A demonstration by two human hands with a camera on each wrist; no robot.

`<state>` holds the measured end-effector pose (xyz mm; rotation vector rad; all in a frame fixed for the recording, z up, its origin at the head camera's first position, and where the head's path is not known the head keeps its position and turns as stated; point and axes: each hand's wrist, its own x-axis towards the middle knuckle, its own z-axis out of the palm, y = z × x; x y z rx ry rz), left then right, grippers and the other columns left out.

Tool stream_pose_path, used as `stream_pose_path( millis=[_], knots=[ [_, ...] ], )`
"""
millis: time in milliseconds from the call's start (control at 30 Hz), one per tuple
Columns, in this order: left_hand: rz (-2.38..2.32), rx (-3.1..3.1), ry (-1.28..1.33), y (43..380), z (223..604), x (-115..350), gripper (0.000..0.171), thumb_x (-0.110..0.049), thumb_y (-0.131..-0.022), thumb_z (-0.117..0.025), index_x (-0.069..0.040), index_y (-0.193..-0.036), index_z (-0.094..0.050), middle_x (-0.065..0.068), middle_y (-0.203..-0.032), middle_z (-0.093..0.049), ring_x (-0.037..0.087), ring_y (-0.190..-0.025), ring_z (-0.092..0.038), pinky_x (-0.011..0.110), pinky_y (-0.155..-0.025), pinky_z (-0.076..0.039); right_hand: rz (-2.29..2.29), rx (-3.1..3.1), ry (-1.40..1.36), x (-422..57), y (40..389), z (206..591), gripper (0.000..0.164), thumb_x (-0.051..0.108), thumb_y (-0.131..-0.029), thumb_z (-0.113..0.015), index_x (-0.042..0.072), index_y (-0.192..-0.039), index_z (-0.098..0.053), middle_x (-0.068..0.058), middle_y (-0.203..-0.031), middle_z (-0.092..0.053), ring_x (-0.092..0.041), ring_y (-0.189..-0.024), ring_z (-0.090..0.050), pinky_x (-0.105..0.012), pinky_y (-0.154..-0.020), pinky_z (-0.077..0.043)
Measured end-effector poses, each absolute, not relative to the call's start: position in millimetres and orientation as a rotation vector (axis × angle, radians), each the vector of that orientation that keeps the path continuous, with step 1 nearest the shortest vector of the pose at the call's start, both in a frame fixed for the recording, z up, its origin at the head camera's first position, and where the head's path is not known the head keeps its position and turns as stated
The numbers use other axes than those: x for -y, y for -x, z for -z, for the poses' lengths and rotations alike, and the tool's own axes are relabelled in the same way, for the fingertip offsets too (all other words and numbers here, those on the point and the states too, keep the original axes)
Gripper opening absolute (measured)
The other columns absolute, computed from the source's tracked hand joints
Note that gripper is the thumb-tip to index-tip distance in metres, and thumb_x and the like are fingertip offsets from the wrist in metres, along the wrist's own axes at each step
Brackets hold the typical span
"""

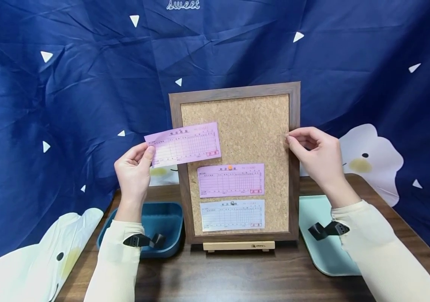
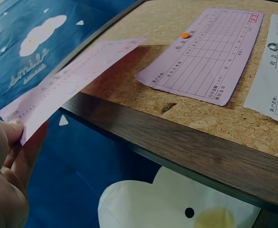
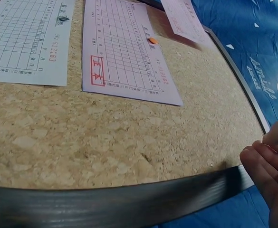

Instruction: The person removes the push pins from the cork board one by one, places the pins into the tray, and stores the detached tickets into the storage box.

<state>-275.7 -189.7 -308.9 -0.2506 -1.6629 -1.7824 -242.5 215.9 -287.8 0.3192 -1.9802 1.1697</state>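
In the head view my left hand pinches a pink receipt slip by its left end, thumb on the front. The slip tilts slightly and overlaps the upper left of the framed corkboard; the left wrist view shows it angled away from the cork. At the board's right edge, my right hand has thumb and fingertips pinched together on a tiny pale thing, mostly hidden. Another pink slip is fixed by an orange pin. Below it, a pale blue slip hangs from a clear or silvery pin.
The board leans on a wooden stand on a dark wood table. A blue bin stands left of it, a pale green tray right. Blue cloth with white shapes hangs behind. Each wrist wears a black camera strap.
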Motion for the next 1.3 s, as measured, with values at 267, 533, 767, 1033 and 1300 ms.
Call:
stream_pose_path(
  millis=[267, 533, 767, 1033, 1300],
  knots=[
    [1.803, 1.639, 0.259, 275.3, 309.4, 191.5, 0.021, 0.0, -0.1, -0.074, 0.014, -0.116, -0.075, -0.014, -0.088, -0.08, 0.001, -0.077, -0.074, 0.016, -0.074, -0.061, -1.165, 1.987, -0.314, -224.7, 239.9, 293.4, 0.01, 0.006, -0.096, -0.081, 0.0, -0.103, -0.081, 0.031, -0.086, -0.07, 0.011, -0.078, -0.066, -0.005, -0.077, -0.051],
    [1.778, 1.654, 0.253, 274.3, 310.9, 195.9, 0.023, -0.003, -0.101, -0.073, 0.013, -0.117, -0.075, -0.014, -0.092, -0.08, 0.002, -0.081, -0.075, 0.016, -0.076, -0.061, -1.163, 1.96, -0.329, -230.6, 237.9, 296.2, 0.009, 0.002, -0.094, -0.081, -0.002, -0.101, -0.081, 0.032, -0.084, -0.07, 0.013, -0.076, -0.066, -0.004, -0.075, -0.051],
    [1.801, 1.612, 0.247, 275.0, 315.3, 196.7, 0.018, 0.0, -0.099, -0.074, 0.012, -0.113, -0.076, -0.013, -0.09, -0.08, 0.002, -0.079, -0.075, 0.016, -0.075, -0.061, -1.135, 1.977, -0.341, -235.3, 237.7, 298.6, 0.009, 0.001, -0.094, -0.08, -0.002, -0.102, -0.081, 0.032, -0.085, -0.069, 0.013, -0.077, -0.067, -0.003, -0.077, -0.051],
    [1.79, 1.613, 0.215, 272.0, 319.7, 203.2, 0.019, 0.0, -0.1, -0.074, 0.013, -0.114, -0.075, -0.013, -0.09, -0.08, 0.002, -0.079, -0.075, 0.016, -0.076, -0.061, -1.155, 1.945, -0.381, -237.4, 237.1, 302.7, 0.007, -0.004, -0.093, -0.079, -0.005, -0.099, -0.08, 0.032, -0.085, -0.07, 0.014, -0.077, -0.068, -0.004, -0.077, -0.052],
    [1.799, 1.599, 0.194, 269.7, 320.6, 209.0, 0.02, -0.002, -0.1, -0.074, 0.011, -0.115, -0.075, -0.012, -0.092, -0.08, 0.003, -0.081, -0.076, 0.016, -0.079, -0.061, -1.146, 1.941, -0.355, -245.4, 234.5, 307.6, 0.009, -0.004, -0.092, -0.08, -0.005, -0.101, -0.08, 0.032, -0.086, -0.071, 0.015, -0.078, -0.068, -0.003, -0.078, -0.051]
  ],
)
